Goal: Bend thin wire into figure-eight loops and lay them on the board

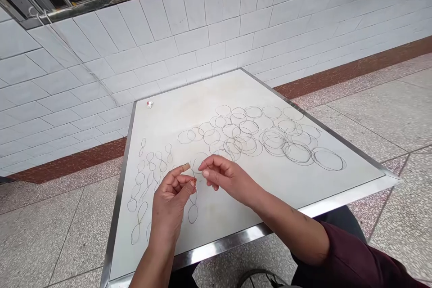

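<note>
My left hand (173, 193) is closed in a pinch, thumb against index finger, on a thin wire loop; a small orange-red bit shows at the fingertips. A tan wrap (185, 167) covers one raised fingertip. Just below the pinch is a wire twisted into a figure eight (192, 213); whether it hangs from the fingers or lies on the table I cannot tell. Close beside, my right hand (227, 177) has thumb and index tips nearly together, its other fingers curled. Anything held there is too fine to make out.
Many thin wire rings (297, 153) lie overlapping across the middle and right of the white metal-edged table (189, 99). Several figure-eight wires (138, 222) lie at the left. A small white-and-red object (150, 105) sits at the far left corner, near the tiled wall (189, 36).
</note>
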The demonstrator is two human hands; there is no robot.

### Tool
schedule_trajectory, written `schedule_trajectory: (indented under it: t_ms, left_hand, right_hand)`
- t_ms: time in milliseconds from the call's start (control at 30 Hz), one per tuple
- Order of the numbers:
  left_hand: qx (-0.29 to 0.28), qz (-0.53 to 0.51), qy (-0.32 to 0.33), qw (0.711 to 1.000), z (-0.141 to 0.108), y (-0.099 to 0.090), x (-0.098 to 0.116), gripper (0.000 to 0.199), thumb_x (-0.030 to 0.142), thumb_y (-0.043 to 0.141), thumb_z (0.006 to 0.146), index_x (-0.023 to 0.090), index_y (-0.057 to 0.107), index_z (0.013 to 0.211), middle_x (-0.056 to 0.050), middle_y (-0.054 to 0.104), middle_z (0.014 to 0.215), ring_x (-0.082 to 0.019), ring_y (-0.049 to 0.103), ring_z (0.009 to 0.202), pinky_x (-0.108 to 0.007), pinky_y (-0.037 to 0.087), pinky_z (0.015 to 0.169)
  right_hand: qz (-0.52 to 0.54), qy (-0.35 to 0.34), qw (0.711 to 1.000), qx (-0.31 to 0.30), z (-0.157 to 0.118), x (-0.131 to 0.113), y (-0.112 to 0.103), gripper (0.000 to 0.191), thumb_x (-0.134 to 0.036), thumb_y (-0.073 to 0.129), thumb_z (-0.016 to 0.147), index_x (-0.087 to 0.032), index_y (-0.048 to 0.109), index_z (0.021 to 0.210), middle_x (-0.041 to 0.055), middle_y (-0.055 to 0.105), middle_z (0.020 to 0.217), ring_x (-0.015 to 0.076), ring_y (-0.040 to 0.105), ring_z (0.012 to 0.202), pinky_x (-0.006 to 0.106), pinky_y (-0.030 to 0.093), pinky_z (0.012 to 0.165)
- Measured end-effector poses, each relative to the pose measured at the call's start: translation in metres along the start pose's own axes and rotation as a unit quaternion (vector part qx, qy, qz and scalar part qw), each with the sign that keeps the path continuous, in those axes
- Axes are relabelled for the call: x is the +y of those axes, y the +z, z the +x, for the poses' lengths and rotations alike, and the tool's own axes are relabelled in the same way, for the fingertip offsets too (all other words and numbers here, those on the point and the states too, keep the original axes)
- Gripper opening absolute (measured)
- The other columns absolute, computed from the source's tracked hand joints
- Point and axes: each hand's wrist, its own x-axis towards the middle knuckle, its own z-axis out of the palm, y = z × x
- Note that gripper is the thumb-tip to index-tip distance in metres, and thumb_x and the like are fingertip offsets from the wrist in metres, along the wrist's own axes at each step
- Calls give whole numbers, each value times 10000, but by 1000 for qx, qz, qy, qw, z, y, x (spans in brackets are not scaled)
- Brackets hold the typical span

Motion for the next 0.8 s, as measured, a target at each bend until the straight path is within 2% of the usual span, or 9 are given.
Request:
schedule_trajectory:
  t_ms: [100, 233, 400, 500, 600, 800]
  left_hand:
    - [-9, -8, -5, 1000, -7, -2, -2, 416, 322, 804, 722, 251, 704, 1120, 21, 667, 782, -122, 582, 725, -278, 475, 771]
    - [-18, -38, -24, 999, -17, -3, -5, 432, 318, 819, 721, 249, 705, 1132, 18, 664, 805, -117, 595, 735, -279, 474, 795]
    - [-13, -80, -47, 996, -25, -1, -4, 476, 312, 853, 673, 245, 713, 1124, 10, 665, 901, -101, 594, 693, -271, 483, 755]
    - [-16, -93, -53, 994, -27, 0, -3, 481, 297, 854, 671, 244, 715, 1127, 9, 660, 916, -94, 589, 697, -256, 482, 744]
    - [-20, -103, -55, 993, -27, 1, -3, 467, 285, 851, 672, 223, 721, 1116, 9, 655, 830, -96, 578, 686, -250, 480, 733]
    - [-9, -95, -61, 994, -28, 1, -4, 475, 273, 850, 660, 209, 721, 1113, 10, 645, 775, -106, 572, 676, -255, 483, 699]
  right_hand:
    - [26, -1, 1000, -5, -6, 3, 4, 149, -353, 682, 848, -216, 659, 902, -23, 637, 748, 120, 626, 666, 271, 515, 652]
    - [17, -21, 999, 29, -13, 5, 11, 96, -314, 650, 863, -225, 662, 897, -26, 656, 788, 125, 671, 689, 272, 534, 668]
    - [-13, -49, 997, 63, -21, 1, 19, 57, -283, 637, 864, -232, 661, 871, -37, 647, 747, 106, 647, 646, 239, 499, 612]
    - [13, -31, 997, 63, -23, -1, 23, 65, -288, 647, 852, -225, 659, 863, -36, 650, 742, 91, 612, 597, 219, 453, 552]
    - [38, 0, 998, 53, -23, -3, 26, 82, -296, 650, 838, -218, 656, 863, -30, 648, 743, 90, 587, 582, 206, 406, 504]
    - [49, 40, 997, 40, -20, -2, 26, 131, -317, 676, 819, -216, 645, 896, -26, 646, 771, 91, 561, 604, 208, 381, 515]
